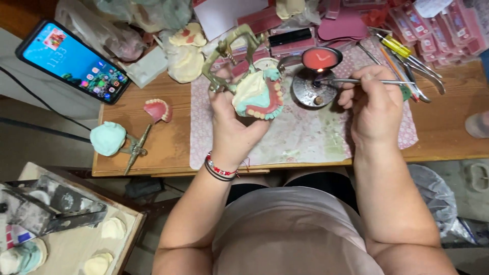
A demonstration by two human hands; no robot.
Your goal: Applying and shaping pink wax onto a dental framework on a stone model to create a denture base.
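My left hand (232,119) grips a brass articulator frame (229,48) that carries a plaster cast with a pink wax denture and a row of teeth (260,97). It is held up over a stained pink cloth (305,135). My right hand (374,104) holds a thin metal wax tool (356,81), its tip close to the small flame of a round burner (314,86). Just above the flame sits a spoon-like dish of red wax (321,58).
A lit phone (71,61) leans at the far left. On the wooden table (443,132) lie another pink denture (158,109), a green cast on a frame (109,138), plaster casts (186,56) and hand instruments (412,63). A side tray (76,244) holds more casts.
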